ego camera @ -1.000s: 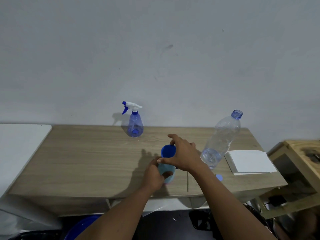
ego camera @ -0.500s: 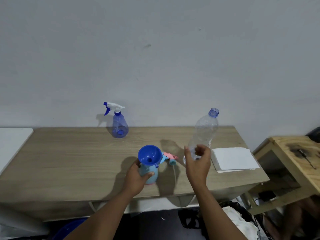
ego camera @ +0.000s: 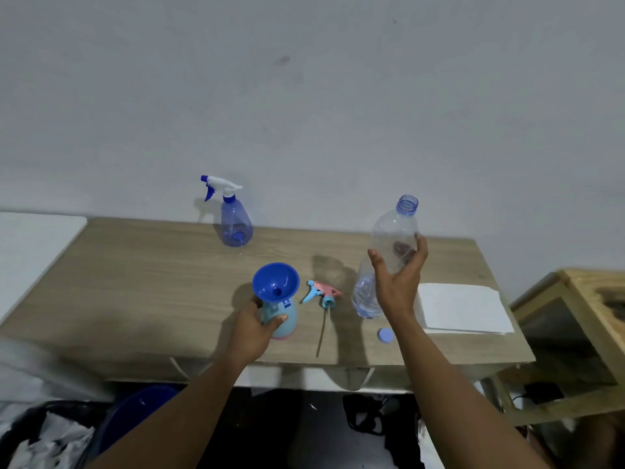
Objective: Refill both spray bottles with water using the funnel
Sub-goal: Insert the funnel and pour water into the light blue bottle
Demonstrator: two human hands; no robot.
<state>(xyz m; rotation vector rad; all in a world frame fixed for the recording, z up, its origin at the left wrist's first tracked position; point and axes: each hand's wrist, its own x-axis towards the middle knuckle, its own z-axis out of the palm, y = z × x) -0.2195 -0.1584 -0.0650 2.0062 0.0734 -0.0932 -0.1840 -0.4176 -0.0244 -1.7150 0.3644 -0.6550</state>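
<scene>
A blue funnel (ego camera: 275,282) sits in the neck of a light blue spray bottle (ego camera: 285,321) near the table's front edge, and my left hand (ego camera: 255,324) grips that bottle. Its pink and blue trigger head (ego camera: 321,294) lies on the wood just to the right. My right hand (ego camera: 399,275) wraps around a clear, uncapped water bottle (ego camera: 389,238) standing upright with a little water at its bottom. The bottle's blue cap (ego camera: 385,335) lies on the table by my right forearm. A second, blue translucent spray bottle (ego camera: 235,220) with a white trigger stands at the back.
The wooden table (ego camera: 152,282) stands against a grey wall. A white sheet stack (ego camera: 463,308) lies at its right end. A wooden side table (ego camera: 588,299) is further right, a white surface (ego camera: 33,245) at left, and a blue tub (ego camera: 135,411) underneath.
My right hand left the funnel, swung right and closed around the water bottle. My left hand kept its hold on the light blue spray bottle. The view shifted a little.
</scene>
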